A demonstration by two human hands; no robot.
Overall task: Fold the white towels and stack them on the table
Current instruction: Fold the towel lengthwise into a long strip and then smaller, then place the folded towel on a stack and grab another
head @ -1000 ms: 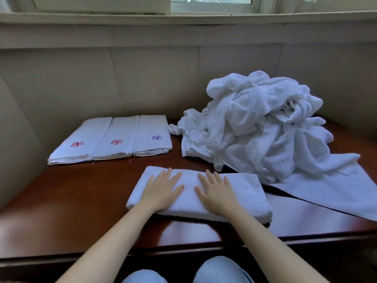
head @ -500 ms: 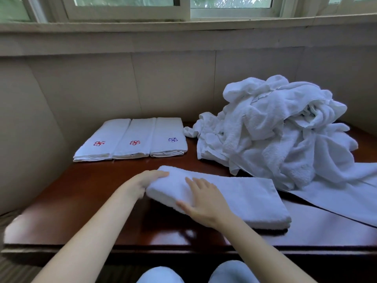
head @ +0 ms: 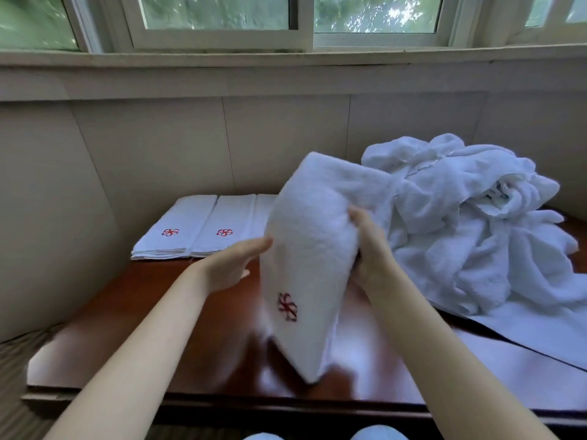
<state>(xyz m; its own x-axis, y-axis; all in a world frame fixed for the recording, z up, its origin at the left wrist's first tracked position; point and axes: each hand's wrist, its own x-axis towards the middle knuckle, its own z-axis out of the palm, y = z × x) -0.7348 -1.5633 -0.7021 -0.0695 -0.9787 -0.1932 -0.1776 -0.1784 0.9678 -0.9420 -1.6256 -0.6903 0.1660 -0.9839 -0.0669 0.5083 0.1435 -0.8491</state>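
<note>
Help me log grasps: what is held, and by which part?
The folded towel: right hand grips its right edge, left hand touches its left edge.

Indoor laundry corner beneath sliding windows (head: 222, 17). Logo-stitched folded towels (head: 190, 230) line the wooden table's (head: 152, 319) far edge, near an unfolded heap (head: 476, 236).

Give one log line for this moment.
towel: folded, held off table | left hand: touches towel | right hand: grips towel | pile: unfolded
</note>
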